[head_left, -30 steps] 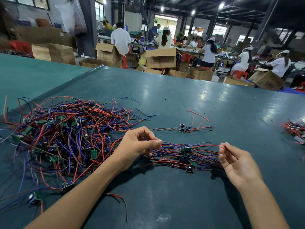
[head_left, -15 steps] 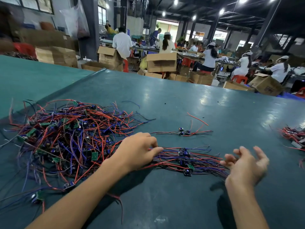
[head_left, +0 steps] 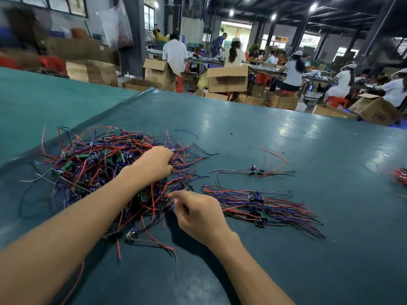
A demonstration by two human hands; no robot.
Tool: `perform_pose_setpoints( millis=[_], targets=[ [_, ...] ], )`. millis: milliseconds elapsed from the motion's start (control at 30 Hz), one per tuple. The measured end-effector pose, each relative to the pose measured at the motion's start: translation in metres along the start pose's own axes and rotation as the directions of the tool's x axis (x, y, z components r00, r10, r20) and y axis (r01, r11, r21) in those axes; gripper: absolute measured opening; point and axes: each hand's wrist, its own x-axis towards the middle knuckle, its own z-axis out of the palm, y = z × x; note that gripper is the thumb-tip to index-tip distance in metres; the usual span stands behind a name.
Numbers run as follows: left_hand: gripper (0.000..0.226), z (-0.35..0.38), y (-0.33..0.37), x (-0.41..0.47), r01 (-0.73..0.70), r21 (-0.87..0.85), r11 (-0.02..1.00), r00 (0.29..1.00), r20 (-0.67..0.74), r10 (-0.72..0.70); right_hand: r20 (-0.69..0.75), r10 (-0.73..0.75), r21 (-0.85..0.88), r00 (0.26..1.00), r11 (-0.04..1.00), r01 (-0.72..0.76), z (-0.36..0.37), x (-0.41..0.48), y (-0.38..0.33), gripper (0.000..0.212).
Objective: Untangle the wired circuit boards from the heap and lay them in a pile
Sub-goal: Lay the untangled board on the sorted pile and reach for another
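Observation:
A tangled heap (head_left: 94, 164) of red, blue and purple wires with small green circuit boards covers the left of the dark green table (head_left: 286, 139). My left hand (head_left: 155, 162) reaches into the heap's right side, fingers curled into the wires. At the heap's near right edge my right hand (head_left: 198, 213) has its fingers bent and its fingertips among the wires. To the right lies the straightened pile (head_left: 262, 204) of wired boards, apart from both hands. One or two separate wired boards (head_left: 255, 171) lie behind the pile.
Another wire bundle (head_left: 400, 176) shows at the right edge. A raised table seam (head_left: 132, 97) runs along the left behind the heap. Beyond the far table edge stand cardboard boxes (head_left: 228, 79) and several seated workers.
Both hands have left the straightened pile and moved left to the heap. The left hand let go of the pile's wire ends; the right hand crossed over from the pile's right end.

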Motion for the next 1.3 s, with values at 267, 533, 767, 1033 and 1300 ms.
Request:
perform_pose_setpoints(
  millis=[267,533,767,1033,1300],
  targets=[
    [0.034,0.011,0.012,-0.009,-0.093,0.116,0.989,0.98,0.186,0.07,0.11,0.059,0.008,0.992,0.998,-0.06,-0.008,-0.016,0.013,0.023],
    [0.011,0.008,0.011,-0.007,-0.042,0.152,0.988,0.986,0.164,0.016,0.131,0.097,0.011,0.987,0.995,-0.099,-0.009,-0.015,0.012,0.025],
    [0.017,0.004,0.011,-0.014,-0.145,-0.049,0.988,0.988,0.036,0.147,0.117,0.101,0.005,0.988,0.995,-0.102,-0.007,-0.014,0.014,0.025],
    [0.034,0.011,0.026,-0.02,-0.145,0.058,0.988,0.97,0.207,0.131,0.123,0.106,-0.011,0.987,0.994,-0.105,-0.006,-0.014,0.015,0.025],
    [0.022,0.004,0.035,-0.018,-0.091,0.083,0.992,0.982,0.172,0.075,0.15,0.112,-0.021,0.982,0.994,-0.111,-0.006,-0.015,0.016,0.025]
  ],
)
